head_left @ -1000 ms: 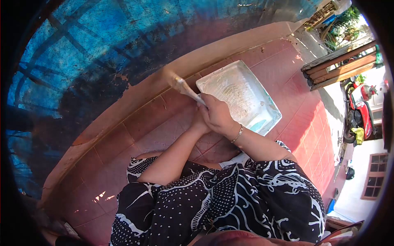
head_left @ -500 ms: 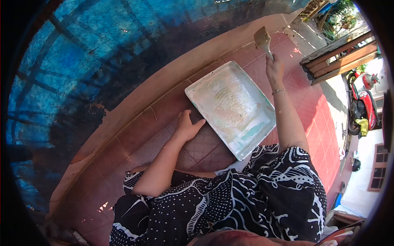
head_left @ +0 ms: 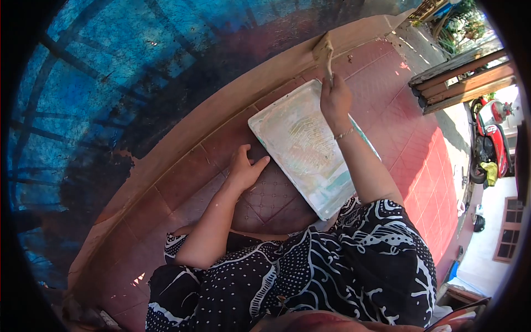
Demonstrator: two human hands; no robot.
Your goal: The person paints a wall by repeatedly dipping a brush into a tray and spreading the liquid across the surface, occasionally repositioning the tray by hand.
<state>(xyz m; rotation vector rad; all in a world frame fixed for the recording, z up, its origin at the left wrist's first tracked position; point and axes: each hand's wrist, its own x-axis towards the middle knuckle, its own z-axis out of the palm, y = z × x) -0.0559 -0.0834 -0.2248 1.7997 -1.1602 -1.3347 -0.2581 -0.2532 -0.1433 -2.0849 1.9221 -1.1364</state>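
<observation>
My right hand [head_left: 336,102] is closed around the handle of a wide, flat paintbrush [head_left: 322,50]. The brush's beige head points up and away from me, overlapping the base of the low wall. Below that hand a shallow white tray [head_left: 276,113], streaked with cream and pale green, lies at an angle on the red tiles. My forearm covers part of its right side. Beside the tray's left edge is my left hand [head_left: 247,169], held low over the floor with thumb and fingers apart and nothing in it.
A curved wall [head_left: 210,72], painted blue and dark, runs along the left above a brownish base strip [head_left: 193,124]. Red floor tiles [head_left: 387,133] surround the tray. Wooden beams [head_left: 459,83] stand at the upper right, with a red motorbike [head_left: 495,141] beyond.
My right hand has swung left with the paintbrush, from beyond the tray's right side to over its far corner, turning the head toward the wall base. My left hand has shifted slightly left.
</observation>
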